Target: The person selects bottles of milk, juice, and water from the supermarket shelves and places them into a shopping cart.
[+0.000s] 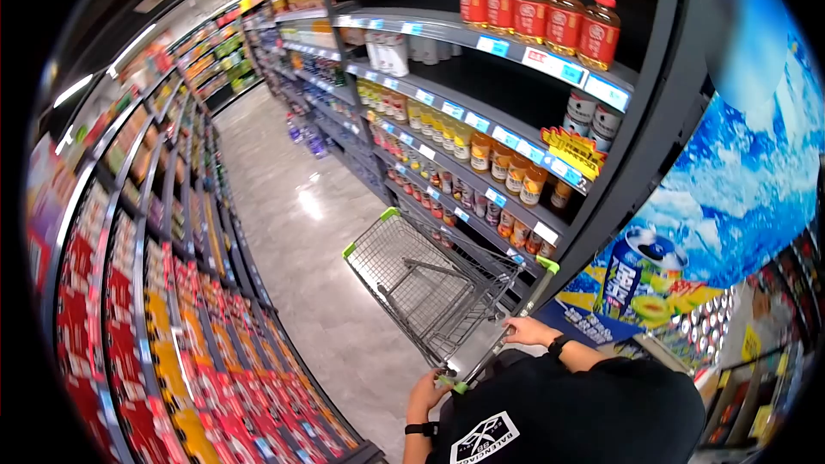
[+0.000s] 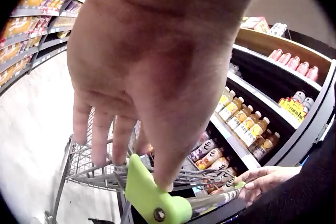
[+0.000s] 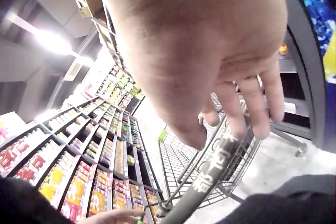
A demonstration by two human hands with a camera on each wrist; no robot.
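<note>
A grey wire shopping cart (image 1: pixel 421 279) with green corner pieces stands in the aisle in front of the person. My left hand (image 1: pixel 425 393) is at the left end of its handle. In the left wrist view the fingers are extended, and the thumb touches the green end cap (image 2: pixel 152 198). Farther along the bar lies my right hand (image 1: pixel 530 332). Its fingers (image 3: pixel 255 111) reach loosely over the grey handle (image 3: pixel 202 184), which carries white lettering, with the thumb on the near side. Both wrists wear black bands.
Shelves of bottled drinks (image 1: pixel 516 176) rise right beside the cart, red-capped bottles (image 1: pixel 533 13) on top. A blue poster panel (image 1: pixel 730 180) borders the right side. Packed shelves (image 1: pixel 198 318) line the left. Shiny aisle floor (image 1: pixel 284 206) runs ahead, with bottle packs (image 1: pixel 309 139) standing on it.
</note>
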